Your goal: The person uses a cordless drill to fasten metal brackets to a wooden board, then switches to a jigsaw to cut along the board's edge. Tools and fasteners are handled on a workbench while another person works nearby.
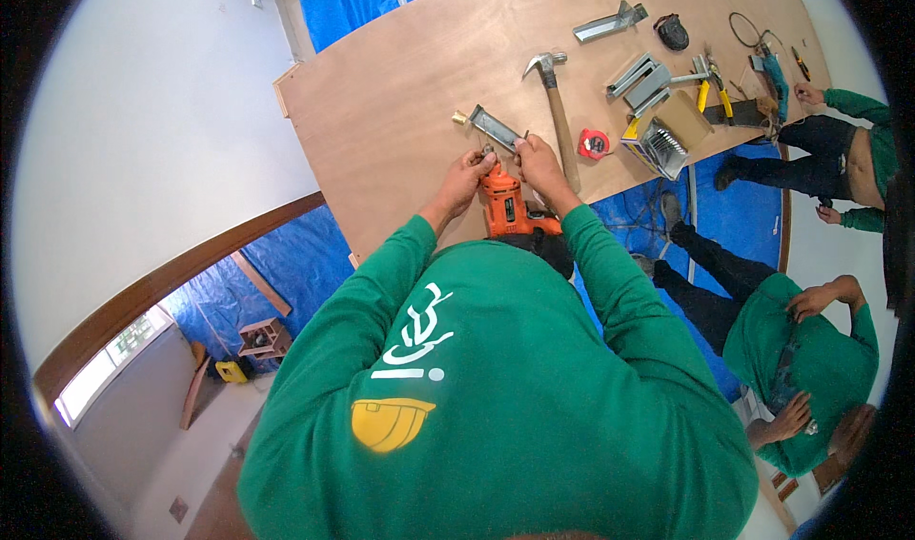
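An orange power drill [505, 204] lies at the table's near edge, right in front of my body. My left hand [461, 185] is closed, its fingertips pinching the drill's metal chuck end. Just to the right, my right hand [543, 168] is closed in a pinch; a thin dark tip shows at its fingers, too small to name. Touching or just beyond its fingertips is a grey metal channel piece [494, 124]. A small brass-coloured cylinder [459, 118] is at that piece's left end. A claw hammer [556, 101] with a wooden handle lies right of my right hand.
On the plywood table [400, 82] lie a red tape measure [593, 143], an open box of metal parts [664, 146], metal channels [640, 81], yellow-handled pliers [705, 90], a black pouch [671, 32] and a teal power tool [775, 81]. Two people in green stand at the right. Blue tarp [739, 206] covers the floor.
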Demonstrator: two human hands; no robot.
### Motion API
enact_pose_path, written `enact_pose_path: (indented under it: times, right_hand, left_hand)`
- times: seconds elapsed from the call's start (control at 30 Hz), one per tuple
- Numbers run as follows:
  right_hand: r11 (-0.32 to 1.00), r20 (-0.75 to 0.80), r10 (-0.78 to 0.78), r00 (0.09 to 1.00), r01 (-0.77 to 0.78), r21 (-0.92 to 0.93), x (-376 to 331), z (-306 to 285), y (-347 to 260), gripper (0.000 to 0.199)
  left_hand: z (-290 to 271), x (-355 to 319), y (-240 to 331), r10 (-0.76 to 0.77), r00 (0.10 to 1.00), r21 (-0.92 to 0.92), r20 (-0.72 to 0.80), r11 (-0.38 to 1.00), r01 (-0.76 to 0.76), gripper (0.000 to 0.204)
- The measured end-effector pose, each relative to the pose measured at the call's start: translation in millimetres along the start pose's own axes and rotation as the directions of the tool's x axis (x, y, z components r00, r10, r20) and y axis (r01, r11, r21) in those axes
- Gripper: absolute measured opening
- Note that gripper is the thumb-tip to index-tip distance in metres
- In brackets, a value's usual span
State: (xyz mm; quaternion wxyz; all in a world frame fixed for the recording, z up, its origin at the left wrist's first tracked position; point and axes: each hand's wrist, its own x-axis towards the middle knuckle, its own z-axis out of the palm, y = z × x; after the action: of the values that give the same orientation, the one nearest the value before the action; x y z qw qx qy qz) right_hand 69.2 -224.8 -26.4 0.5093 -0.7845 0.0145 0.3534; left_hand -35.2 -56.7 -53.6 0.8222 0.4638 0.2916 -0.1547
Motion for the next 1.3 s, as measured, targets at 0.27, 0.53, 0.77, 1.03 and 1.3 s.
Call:
enact_pose_path:
  times: [0.27, 0.53, 0.77, 1.03, 1.3]
  right_hand:
    - [0.970, 0.132, 0.059, 0.990, -0.088, 0.226, -14.6, 2.8, -3.9, 0.026]
    - [0.941, 0.070, 0.125, 0.990, -0.140, 0.308, -13.2, -3.0, -6.8, 0.029]
    - [0.971, 0.117, 0.149, 0.982, -0.168, 0.169, -4.4, -11.5, 5.3, 0.023]
    - [0.948, 0.227, 0.117, 0.967, -0.176, 0.264, -11.9, -16.0, -9.6, 0.029]
    - [0.999, 0.108, -0.042, 0.993, 0.044, -0.015, -9.3, -7.7, -13.0, 0.033]
  left_hand:
    - [8.5, -5.4, 11.9, 0.032, 0.955, -0.331, 0.296, 0.941, 0.072, 0.035]
    - [32.3, 12.5, -3.5, 0.131, 0.987, 0.042, -0.094, 0.991, -0.127, 0.044]
    - [24.9, 6.8, 8.8, 0.135, 0.974, 0.433, -0.184, 0.900, -0.043, 0.040]
    - [12.4, 4.5, 28.8, -0.113, 0.960, -0.242, 0.257, 0.954, 0.177, 0.067]
    - [25.2, 19.8, 9.1, -0.099, 0.989, -0.056, -0.112, 0.994, 0.093, 0.085]
